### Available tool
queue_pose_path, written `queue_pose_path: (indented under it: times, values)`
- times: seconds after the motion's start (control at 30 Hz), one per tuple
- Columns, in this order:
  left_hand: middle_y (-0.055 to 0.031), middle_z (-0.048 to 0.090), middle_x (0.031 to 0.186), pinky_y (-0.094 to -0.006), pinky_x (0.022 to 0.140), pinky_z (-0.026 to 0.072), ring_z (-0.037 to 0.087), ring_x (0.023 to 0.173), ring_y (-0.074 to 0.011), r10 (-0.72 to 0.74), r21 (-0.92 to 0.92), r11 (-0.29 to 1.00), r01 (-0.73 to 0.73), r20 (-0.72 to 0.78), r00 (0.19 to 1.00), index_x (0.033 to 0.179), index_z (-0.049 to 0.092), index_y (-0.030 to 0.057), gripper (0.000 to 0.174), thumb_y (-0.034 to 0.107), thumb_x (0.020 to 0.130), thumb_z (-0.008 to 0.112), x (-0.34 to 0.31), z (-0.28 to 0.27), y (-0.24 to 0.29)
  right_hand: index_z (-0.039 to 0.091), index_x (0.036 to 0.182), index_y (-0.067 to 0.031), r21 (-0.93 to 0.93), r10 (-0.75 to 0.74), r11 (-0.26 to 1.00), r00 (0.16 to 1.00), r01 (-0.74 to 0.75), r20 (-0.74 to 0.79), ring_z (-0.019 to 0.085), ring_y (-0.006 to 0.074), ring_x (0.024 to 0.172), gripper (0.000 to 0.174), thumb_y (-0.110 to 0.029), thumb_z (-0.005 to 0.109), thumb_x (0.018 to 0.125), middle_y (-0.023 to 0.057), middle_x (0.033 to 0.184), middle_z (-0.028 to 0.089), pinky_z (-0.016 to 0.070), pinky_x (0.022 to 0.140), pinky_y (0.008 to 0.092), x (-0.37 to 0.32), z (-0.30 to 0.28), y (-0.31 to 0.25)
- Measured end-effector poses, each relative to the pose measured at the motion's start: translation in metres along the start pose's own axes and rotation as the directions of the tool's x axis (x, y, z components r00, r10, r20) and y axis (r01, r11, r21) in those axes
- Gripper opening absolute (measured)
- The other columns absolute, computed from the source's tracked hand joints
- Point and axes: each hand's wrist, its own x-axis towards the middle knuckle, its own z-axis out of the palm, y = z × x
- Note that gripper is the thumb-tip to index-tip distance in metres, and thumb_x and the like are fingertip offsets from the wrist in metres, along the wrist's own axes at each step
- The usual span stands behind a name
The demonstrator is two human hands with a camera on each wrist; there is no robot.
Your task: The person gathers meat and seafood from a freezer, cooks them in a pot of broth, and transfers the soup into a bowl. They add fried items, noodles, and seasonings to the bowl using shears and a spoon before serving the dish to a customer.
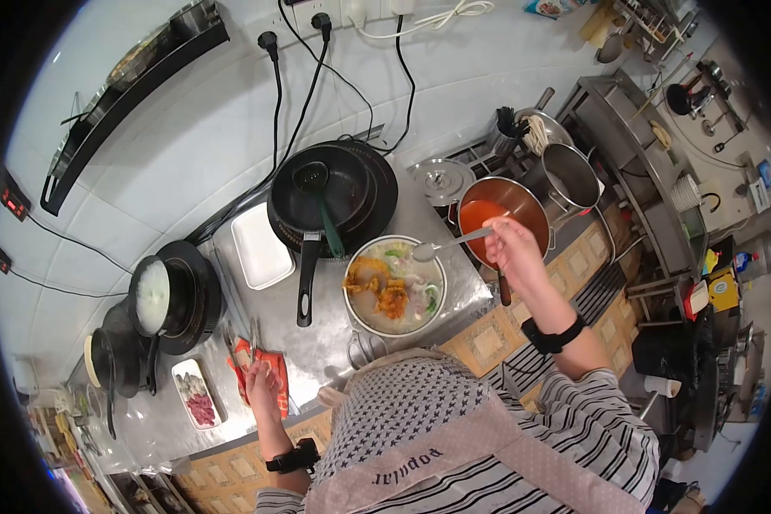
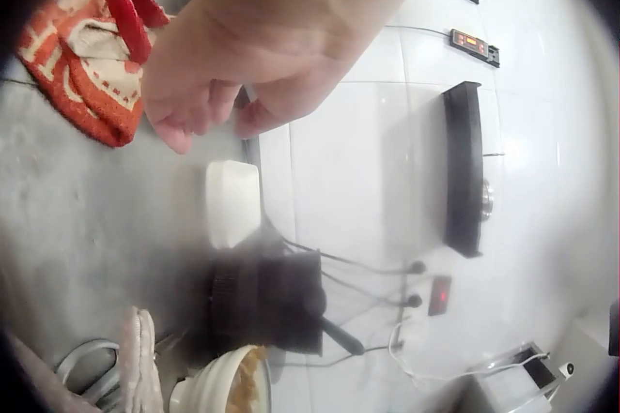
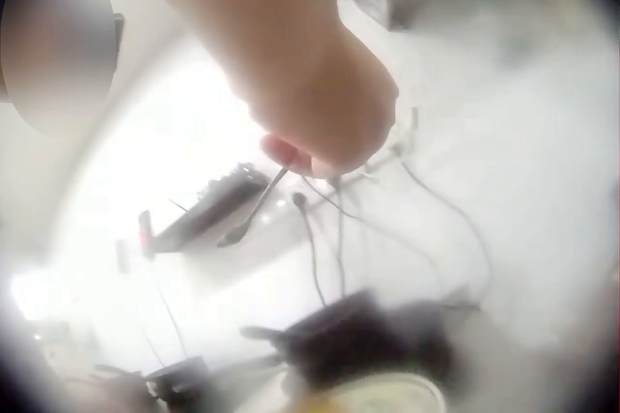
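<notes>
My right hand [image 1: 516, 250] pinches the handle of a metal spoon [image 1: 454, 244]. The spoon's head overlaps the right rim of a large white bowl [image 1: 392, 330] in the head view. Cloudy broth, orange-brown pieces and some green leaves fill that bowl. In the right wrist view the spoon [image 3: 254, 212] points down and away from the fingers. My left hand [image 1: 264, 392] hovers by a red-and-cream cloth [image 1: 274, 368], its fingers loosely bent with nothing between them. A red-handled metal tool [image 2: 124, 11] lies on the cloth, in the left wrist view just beyond the hand.
Black pans with a green ladle [image 1: 321, 206] are stacked behind the bowl. A pot of red-orange liquid [image 1: 486, 224] stands right, below my right hand. An empty white tray [image 1: 263, 248], a tray of meat pieces [image 1: 199, 403] and a pan of white liquid [image 1: 152, 295] are left.
</notes>
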Motion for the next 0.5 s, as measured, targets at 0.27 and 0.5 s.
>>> queue_pose_path:
  times: [0.27, 0.5]
  values:
    - [0.0005, 0.057, 0.1, -0.0258, 0.073, 0.0446, 0.058, 0.087, -0.0128, -0.003, -0.013, 1.0, 0.003, 0.026, 1.0, 0.108, 0.051, 0.0106, 0.023, 0.019, 0.088, 0.057, 0.009, 0.004, -0.008, 0.057, 0.092, -0.0009, -0.029, -0.106, 0.991, 0.897, 0.131, 0.428, 0.042, 0.0076, 0.039, 0.019, -0.016, 0.046, 0.092, 0.0017, 0.055, 0.052, 0.0323, 0.035, 0.0211, -0.047, 0.106, -0.151]
    - [0.0019, 0.058, 0.098, -0.0241, 0.072, 0.0451, 0.058, 0.085, -0.0112, -0.002, -0.053, 0.999, 0.002, 0.003, 1.0, 0.113, 0.051, 0.0108, 0.028, 0.018, 0.087, 0.058, 0.002, -0.001, -0.007, 0.042, 0.079, 0.0033, -0.126, -0.01, 0.985, 0.77, 0.118, 0.638, 0.039, 0.0107, 0.03, 0.021, -0.01, 0.036, 0.093, 0.0053, 0.044, 0.041, 0.0337, 0.028, 0.021, -0.102, 0.179, -0.2]
